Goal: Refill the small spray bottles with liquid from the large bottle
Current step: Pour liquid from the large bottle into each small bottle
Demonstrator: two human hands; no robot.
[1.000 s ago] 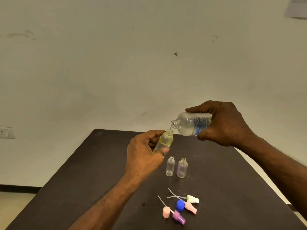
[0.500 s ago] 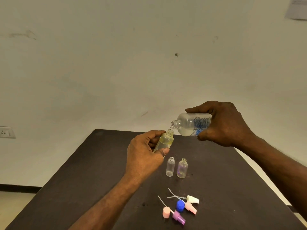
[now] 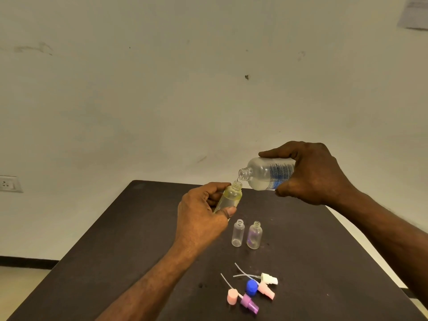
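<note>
1. The right hand (image 3: 315,174) grips the large bottle (image 3: 269,173) — long axis near horizontal, mouth pointing left and slightly down.
2. The left hand (image 3: 201,218) holds a small yellowish bottle (image 3: 230,196) above the table (image 3: 115,239) — neck tilted up-right, just beneath that mouth.

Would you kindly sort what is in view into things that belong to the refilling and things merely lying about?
Belongs to the job:
- large bottle, in right hand
- yellowish bottle, in left hand
- two empty small bottles
- spray tops
- blue cap

Just there:
- wall socket
- paper on the wall
</note>
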